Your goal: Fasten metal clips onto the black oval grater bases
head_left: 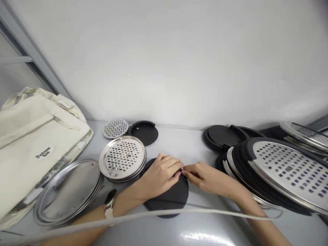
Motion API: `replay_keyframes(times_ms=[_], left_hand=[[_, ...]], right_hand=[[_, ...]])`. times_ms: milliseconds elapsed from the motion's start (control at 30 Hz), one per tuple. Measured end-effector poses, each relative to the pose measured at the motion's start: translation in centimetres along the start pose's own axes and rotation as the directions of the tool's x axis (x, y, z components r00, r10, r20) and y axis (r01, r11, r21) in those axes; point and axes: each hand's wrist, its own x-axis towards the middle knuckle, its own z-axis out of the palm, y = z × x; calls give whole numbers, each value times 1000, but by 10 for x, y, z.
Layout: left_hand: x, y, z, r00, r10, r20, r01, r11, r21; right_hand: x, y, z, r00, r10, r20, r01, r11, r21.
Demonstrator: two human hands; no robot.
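Note:
A round black disc (170,200) lies on the grey table in front of me. My left hand (162,172) is over its upper part, fingers bent and closed at the disc's right edge; part of the disc is hidden under it. At that same edge my right hand (201,176) pinches a small metal ring (185,177) between thumb and fingers. Both hands' fingertips nearly meet there, so whether the ring passes through the disc cannot be made out.
Left of the hands are a stack of perforated metal discs (125,159), plain metal discs (68,193) and a cream backpack (38,136). Behind lies a black round tray (145,132). Black round parts (222,135) and a leaning grater stack (289,171) stand right. A pale cable (153,213) crosses in front.

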Motion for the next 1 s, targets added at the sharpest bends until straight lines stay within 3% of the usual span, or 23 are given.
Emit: replay_keyframes(times_ms=[1000], left_hand=[[0,-4,3,999,-11,-50,13,999,35]], right_hand=[[-1,5,1,1000,-23,-16,24,999,39]])
